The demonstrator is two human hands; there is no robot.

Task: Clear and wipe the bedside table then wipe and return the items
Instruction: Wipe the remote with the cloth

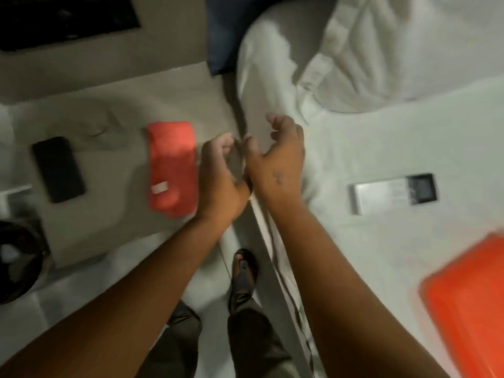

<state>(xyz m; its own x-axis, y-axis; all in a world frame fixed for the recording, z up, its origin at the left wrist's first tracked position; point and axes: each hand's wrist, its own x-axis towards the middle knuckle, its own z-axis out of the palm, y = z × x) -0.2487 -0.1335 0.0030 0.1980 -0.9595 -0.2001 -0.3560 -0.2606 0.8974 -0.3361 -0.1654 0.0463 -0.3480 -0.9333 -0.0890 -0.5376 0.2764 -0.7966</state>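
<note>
On the bedside table point(114, 230) we find a folded orange cloth point(172, 167), its long axis running from the near edge toward the far edge and its white label at the near end. A black phone point(57, 169) lies flat to its left, well apart, its long axis roughly parallel. We hold both hands over the gap between table and bed point(381, 148). The left hand point(221, 178) is just beside the cloth's right edge, fingers curled loosely and holding nothing. The right hand point(281, 156) is over the bed's edge, fingers spread and bent, also unloaded. On the bed lie a silver remote-like device point(392, 192), long axis left to right, and a blurred orange flat item point(469, 301).
</note>
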